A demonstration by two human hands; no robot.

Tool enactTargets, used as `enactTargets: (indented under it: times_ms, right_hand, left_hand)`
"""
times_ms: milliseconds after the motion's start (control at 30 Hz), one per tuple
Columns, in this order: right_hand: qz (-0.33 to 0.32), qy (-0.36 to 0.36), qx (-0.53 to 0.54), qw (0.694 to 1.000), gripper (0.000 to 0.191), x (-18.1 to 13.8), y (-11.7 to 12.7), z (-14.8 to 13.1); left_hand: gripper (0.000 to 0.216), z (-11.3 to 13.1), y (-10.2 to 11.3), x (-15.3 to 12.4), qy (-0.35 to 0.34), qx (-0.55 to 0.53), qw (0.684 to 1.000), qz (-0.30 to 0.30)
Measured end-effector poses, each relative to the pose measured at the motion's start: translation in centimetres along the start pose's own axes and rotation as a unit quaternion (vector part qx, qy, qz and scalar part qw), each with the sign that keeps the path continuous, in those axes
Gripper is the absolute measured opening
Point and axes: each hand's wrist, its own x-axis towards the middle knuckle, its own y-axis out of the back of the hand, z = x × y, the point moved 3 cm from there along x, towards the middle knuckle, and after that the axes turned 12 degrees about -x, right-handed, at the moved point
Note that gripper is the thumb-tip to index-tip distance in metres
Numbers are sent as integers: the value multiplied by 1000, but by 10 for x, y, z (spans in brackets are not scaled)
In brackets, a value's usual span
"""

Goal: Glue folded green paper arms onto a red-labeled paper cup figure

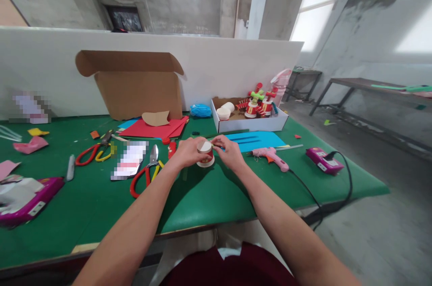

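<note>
My left hand (186,153) is closed around a small red and white paper cup (205,155), held upside down just above the green table (101,205). My right hand (229,150) pinches at the cup's top right edge, with what looks like a thin green strip between its fingers. Both hands meet over the middle of the table. A pink glue gun (272,156) lies just right of my right hand.
Red-handled scissors (146,173) and another pair (92,153) lie to the left. Red paper (155,129), blue paper (253,140), an open cardboard box (135,83), a white box of finished craft pieces (251,115) and a magenta box (324,161) surround the hands.
</note>
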Motion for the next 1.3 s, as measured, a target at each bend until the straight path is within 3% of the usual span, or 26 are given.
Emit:
enactTargets:
  times_ms: [1300]
  right_hand:
    - [10, -14, -6, 1000, 13, 0, -1, 2]
  left_hand:
    - [36, 3, 1, 1, -2, 30, 1000, -2]
